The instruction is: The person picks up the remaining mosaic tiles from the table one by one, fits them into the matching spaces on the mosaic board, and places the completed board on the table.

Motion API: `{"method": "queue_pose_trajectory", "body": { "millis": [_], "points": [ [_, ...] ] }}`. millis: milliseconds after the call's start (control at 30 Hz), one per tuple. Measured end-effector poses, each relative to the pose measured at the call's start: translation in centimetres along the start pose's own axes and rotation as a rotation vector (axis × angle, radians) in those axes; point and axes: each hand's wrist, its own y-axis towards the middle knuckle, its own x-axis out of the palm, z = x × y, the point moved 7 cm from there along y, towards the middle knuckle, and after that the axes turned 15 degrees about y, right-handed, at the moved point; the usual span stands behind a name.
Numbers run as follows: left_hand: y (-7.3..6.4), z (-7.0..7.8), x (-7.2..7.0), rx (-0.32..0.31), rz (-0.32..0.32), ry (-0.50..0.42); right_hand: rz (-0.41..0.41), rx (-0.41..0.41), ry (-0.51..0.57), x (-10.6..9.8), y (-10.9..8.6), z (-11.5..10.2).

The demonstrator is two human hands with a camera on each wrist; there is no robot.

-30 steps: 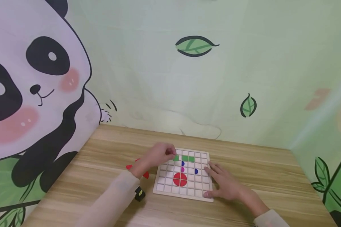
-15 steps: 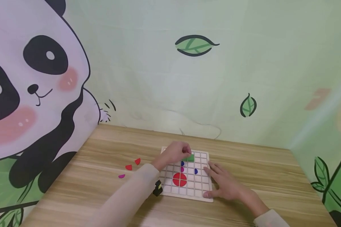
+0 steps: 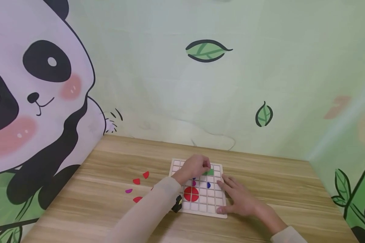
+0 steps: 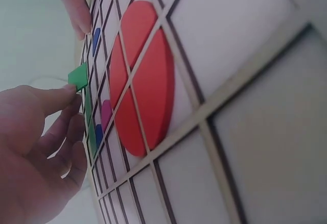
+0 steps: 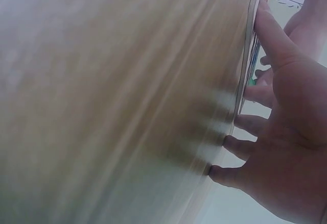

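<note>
A white grid board [image 3: 217, 202] lies on the wooden table. On it are a red circle [image 3: 191, 194], a small blue piece [image 3: 208, 185] and a magenta piece [image 3: 194, 183]. My left hand [image 3: 206, 167] reaches over the board's top row with curled fingers and pinches a green square [image 3: 210, 172]. In the left wrist view its fingertips [image 4: 69, 89] meet the green square [image 4: 78, 76], beyond the red circle [image 4: 140, 76]. More green shows under the hand. My right hand [image 3: 235, 197] lies flat with spread fingers on the board's right edge [image 5: 249, 55].
Loose pieces lie on the table left of the board: three red ones [image 3: 145, 174] [image 3: 136, 181] [image 3: 137, 199] and a purple one [image 3: 128, 191]. A panda-and-leaf backdrop walls the table at the back and both sides. Bare wood shows right of the board.
My left hand has moved right along the board's top row, from the left green squares to the right one. The loose pieces left of the board are now uncovered. The right hand stays put.
</note>
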Motion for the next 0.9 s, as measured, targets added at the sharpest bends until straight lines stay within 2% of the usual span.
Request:
{"method": "queue_pose_trajectory", "body": {
  "millis": [367,600,900],
  "points": [
    [0.3,0.7,-0.1,0.037,-0.006,0.076,0.011,-0.007,0.003,-0.2,0.1,-0.1],
    [0.4,0.9,0.0,0.032,-0.024,0.124,0.009,-0.013,0.006,-0.3,0.1,-0.2],
    [0.2,1.2,0.3,0.037,-0.037,0.134,0.014,-0.011,0.0,0.1,0.0,0.1]
  ]
}}
